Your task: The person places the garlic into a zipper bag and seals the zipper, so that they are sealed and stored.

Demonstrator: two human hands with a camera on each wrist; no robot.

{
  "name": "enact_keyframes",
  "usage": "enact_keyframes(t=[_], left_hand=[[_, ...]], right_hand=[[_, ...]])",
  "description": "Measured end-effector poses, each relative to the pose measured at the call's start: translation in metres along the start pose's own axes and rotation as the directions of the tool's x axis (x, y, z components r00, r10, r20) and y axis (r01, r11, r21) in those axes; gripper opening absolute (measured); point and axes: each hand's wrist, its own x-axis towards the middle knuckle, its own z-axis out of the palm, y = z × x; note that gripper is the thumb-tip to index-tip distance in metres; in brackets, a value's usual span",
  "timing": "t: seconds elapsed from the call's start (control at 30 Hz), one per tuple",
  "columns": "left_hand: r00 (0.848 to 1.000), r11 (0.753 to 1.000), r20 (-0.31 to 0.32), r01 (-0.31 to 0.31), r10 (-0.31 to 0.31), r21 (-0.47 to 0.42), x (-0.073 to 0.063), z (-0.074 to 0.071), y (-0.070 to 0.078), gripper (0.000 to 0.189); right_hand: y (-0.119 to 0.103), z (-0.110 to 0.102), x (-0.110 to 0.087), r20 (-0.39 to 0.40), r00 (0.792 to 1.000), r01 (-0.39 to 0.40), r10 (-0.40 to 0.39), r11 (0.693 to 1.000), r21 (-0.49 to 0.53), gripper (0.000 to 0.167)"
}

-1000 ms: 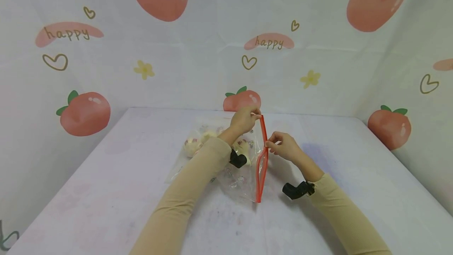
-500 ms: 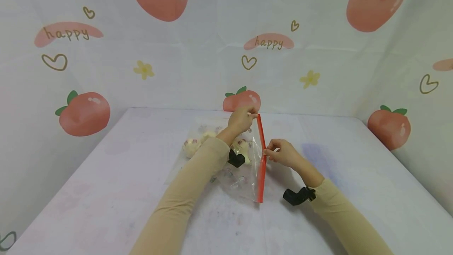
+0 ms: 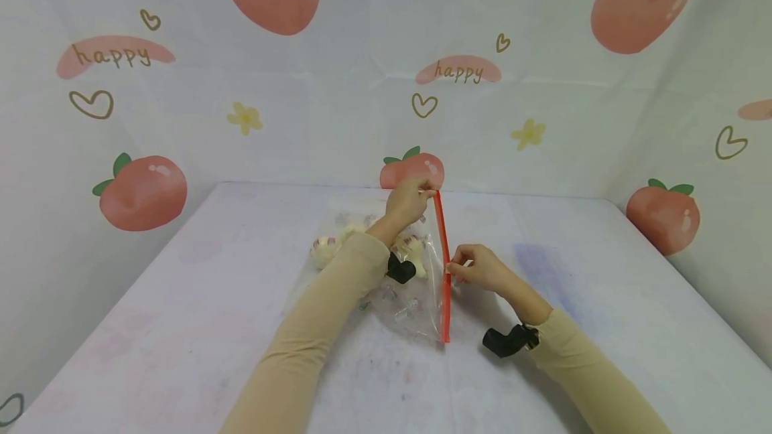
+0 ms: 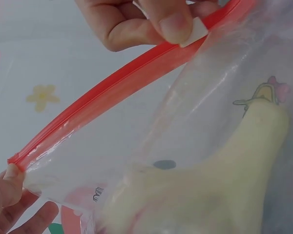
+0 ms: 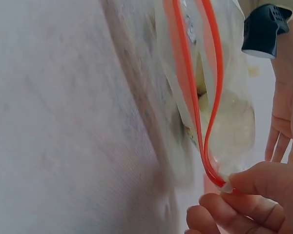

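A clear zip bag [image 3: 398, 307] with a red zip strip [image 3: 447, 313] lies on the table, strip to the right. Through its film show cream garlic-like bulbs [image 3: 326, 250] with reddish-purple marks. My left hand [image 3: 407, 205] pinches the far end of the strip. Partway along, my right hand [image 3: 476, 268] pinches a small white slider [image 4: 194, 33] between thumb and finger. Between my hands the strip looks pressed together in the left wrist view. Past the slider, its two red edges [image 5: 186, 63] stand apart in the right wrist view. My left forearm hides part of the bag.
The table [image 3: 199, 327] has a pale, faintly stained cover. A white cloth backdrop [image 3: 338, 126] printed with fruit, hearts and flowers rises behind it. Black wrist cameras [image 3: 506, 341] sit on both wrists.
My right hand has slid along the red strip towards its near end. My left hand and the strip's far end have shifted slightly left. The visible gap in the strip has narrowed.
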Motion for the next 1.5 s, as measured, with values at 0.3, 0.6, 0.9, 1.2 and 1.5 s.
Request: enact_keyframes(t=[0.3,0.6,0.9,1.2,1.5], left_hand=[[1.0,1.0,-0.027,0.011,-0.011,-0.022,0.0,-0.003,-0.002,0.017],[0.998,0.999,-0.048,0.029,-0.03,-0.021,0.003,-0.005,-0.006,0.017],[0.996,0.999,-0.077,0.049,-0.049,-0.013,0.004,-0.008,-0.008,0.016],[0.992,0.999,-0.117,0.043,-0.044,-0.016,0.005,-0.01,-0.012,0.016],[0.988,0.999,-0.147,0.036,-0.038,-0.017,0.006,-0.011,-0.016,0.019]], right_hand=[[-0.001,0.004,-0.004,0.038,0.999,0.038,-0.038,0.999,0.003,0.014],[-0.001,0.007,-0.007,0.071,0.994,0.081,-0.081,0.997,0.012,0.013],[-0.006,0.009,-0.01,0.116,0.989,0.09,-0.091,0.996,0.016,0.014],[-0.009,0.011,-0.015,0.166,0.982,0.095,-0.095,0.995,0.004,0.016],[-0.011,0.014,-0.019,0.189,0.978,0.096,-0.087,0.995,-0.035,0.018]])
